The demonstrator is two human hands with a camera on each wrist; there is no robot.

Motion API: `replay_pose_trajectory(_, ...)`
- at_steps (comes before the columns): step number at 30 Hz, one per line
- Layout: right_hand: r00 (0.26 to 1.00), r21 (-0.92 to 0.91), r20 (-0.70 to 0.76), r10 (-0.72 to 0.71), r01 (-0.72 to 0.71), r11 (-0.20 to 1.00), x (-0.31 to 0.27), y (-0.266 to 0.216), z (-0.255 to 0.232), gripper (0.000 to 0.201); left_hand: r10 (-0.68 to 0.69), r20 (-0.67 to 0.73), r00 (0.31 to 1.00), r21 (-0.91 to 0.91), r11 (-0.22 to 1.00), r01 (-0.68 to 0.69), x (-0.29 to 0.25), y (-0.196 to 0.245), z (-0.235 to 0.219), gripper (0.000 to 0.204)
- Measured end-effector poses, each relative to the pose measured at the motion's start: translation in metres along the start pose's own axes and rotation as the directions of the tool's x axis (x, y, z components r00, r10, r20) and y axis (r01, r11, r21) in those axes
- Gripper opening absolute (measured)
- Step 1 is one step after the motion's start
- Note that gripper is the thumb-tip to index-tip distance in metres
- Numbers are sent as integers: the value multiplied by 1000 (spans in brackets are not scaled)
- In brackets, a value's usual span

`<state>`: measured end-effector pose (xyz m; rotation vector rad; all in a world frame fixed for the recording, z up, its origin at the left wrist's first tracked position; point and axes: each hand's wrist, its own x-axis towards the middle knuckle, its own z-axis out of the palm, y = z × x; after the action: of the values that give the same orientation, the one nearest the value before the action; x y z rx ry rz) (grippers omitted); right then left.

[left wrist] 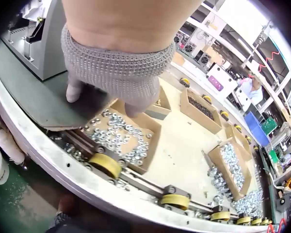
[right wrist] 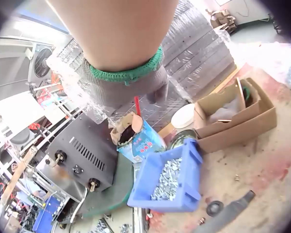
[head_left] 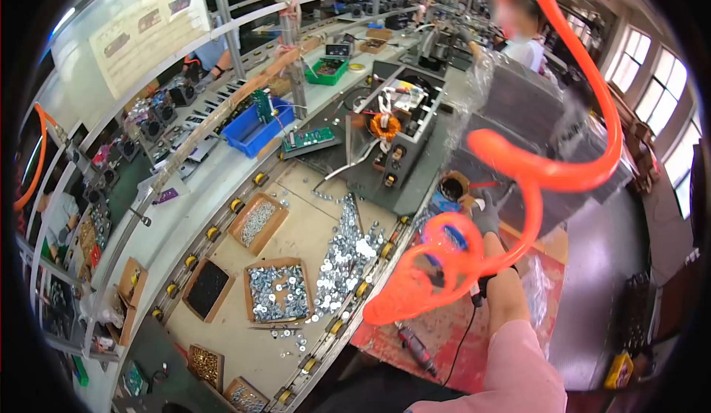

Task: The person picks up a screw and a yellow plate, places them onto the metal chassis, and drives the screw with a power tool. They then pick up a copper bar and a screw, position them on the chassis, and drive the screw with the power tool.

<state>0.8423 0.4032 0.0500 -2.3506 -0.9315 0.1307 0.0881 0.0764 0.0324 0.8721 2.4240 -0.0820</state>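
In the right wrist view my gloved right hand (right wrist: 126, 92) is over a light-blue printed can (right wrist: 145, 143) with torn cardboard at its mouth. A red stick (right wrist: 137, 104) rises beside its fingers; I cannot tell whether they grip it. The head view puts the right hand (head_left: 485, 217) right beside that can (head_left: 452, 187), beyond an orange coiled hose (head_left: 578, 176). My gloved left hand (left wrist: 114, 77) appears only in the left wrist view, thumb apart from the fingers, above a dark mat (left wrist: 43, 99) and close to a cardboard tray of nuts (left wrist: 153, 141).
A blue bin of screws (right wrist: 140, 187) stands before the can, beside an open carton (right wrist: 237, 131). An opened grey machine (head_left: 415, 139) sits on the bench near loose hardware (head_left: 341, 265) and several parts trays. A corded tool (head_left: 418, 350) lies on the red surface.
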Motion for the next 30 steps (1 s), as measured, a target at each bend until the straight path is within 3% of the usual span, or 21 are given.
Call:
replay_pose_trajectory(1, 994, 5, -69, -87, 87, 996, 1, -15, -4, 61, 33, 30, 999, 23, 999, -33, 8, 7, 3, 57)
replay_pose_trajectory(2, 996, 136, 83, 30, -41, 990, 6, -27, -14, 62, 60, 63, 996, 40, 997, -63, 15, 11, 6, 60)
replay_pose_trajectory(3, 996, -316, 61, -69, 85, 945, 78, 52, 63, 63, 85, 96, 992, 47, 995, -90, 17, 14, 11, 63)
replay_pose_trajectory(4, 996, 578, -47, -74, 87, 811, 115, 89, 104, 65, 118, 127, 985, 39, 992, -123, 16, 21, 19, 66)
replay_pose_trajectory(5, 992, 107, 118, -44, 31, 994, 80, 34, 51, 67, 101, 117, 988, -11, 995, -101, 13, 32, 27, 66)
replay_pose_trajectory(6, 993, 212, 110, 38, -61, 975, 59, 1, 30, 62, 98, 81, 992, 3, 995, -98, 10, 43, 32, 65)
replay_pose_trajectory(7, 995, 219, 105, 1, -24, 975, 67, -6, 32, 62, 99, 46, 994, 26, 995, -100, 7, 52, 39, 63)
replay_pose_trajectory(9, 984, 76, -113, -140, 149, 986, 77, -6, 38, 55, 130, -11, 992, 41, 991, -129, 6, 67, 55, 62)
replay_pose_trajectory(11, 913, -97, -306, -270, 253, 963, 76, 4, 43, 48, 171, -63, 983, 87, 982, -165, 2, 79, 56, 62)
replay_pose_trajectory(13, 790, -285, -467, -398, 291, 913, 72, 9, 40, 41, 206, 29, 978, 61, 976, -207, -14, 110, 43, 62)
replay_pose_trajectory(14, 788, -288, -472, -395, 286, 914, 67, 12, 34, 41, 214, 30, 976, 61, 975, -215, -18, 121, 41, 62)
replay_pose_trajectory(17, 854, 121, -483, -194, 284, 951, 22, 3, -17, 53, 275, 73, 959, 109, 953, -282, -27, 140, 42, 65)
replay_pose_trajectory(20, 918, 512, -396, -24, 242, 824, -30, -10, -61, 71, 344, 82, 935, 87, 932, -351, -31, 153, 44, 65)
replay_pose_trajectory(22, 894, 448, -441, -83, 299, 843, -45, 28, -72, 64, 382, 197, 903, 141, 900, -412, -18, 155, 54, 71)
replay_pose_trajectory(23, 870, 387, -471, -144, 351, 853, -57, 35, -69, 57, 441, 174, 880, 77, 885, -459, -15, 155, 60, 64)
replay_pose_trajectory(25, 910, 490, -414, -13, 235, 840, -133, -23, -109, 42, 617, 141, 775, -92, 787, -610, -23, 168, 52, 53)
replay_pose_trajectory(26, 890, 438, -449, -78, 296, 849, -120, 18, -98, 38, 794, 181, 581, -7, 592, -806, -30, 171, 40, 50)
replay_pose_trajectory(27, 862, 588, -499, -86, 410, 697, -108, 58, -89, 38, 690, 220, 690, -167, 723, -670, -21, 168, 61, 47)
replay_pose_trajectory(28, 810, 560, -578, -95, 479, 676, -126, 37, -98, 28, 692, 295, 659, -363, 719, -593, -48, 177, 28, 47)
replay_pose_trajectory(29, 842, 582, -522, -141, 471, 663, -149, 11, -87, 28, 714, 375, 591, -342, 699, -628, -46, 177, 34, 45)
replay_pose_trajectory(30, 833, 581, -494, -247, 528, 619, -134, 38, -86, 29, 803, 324, 500, -286, 587, -757, -38, 172, 53, 44)
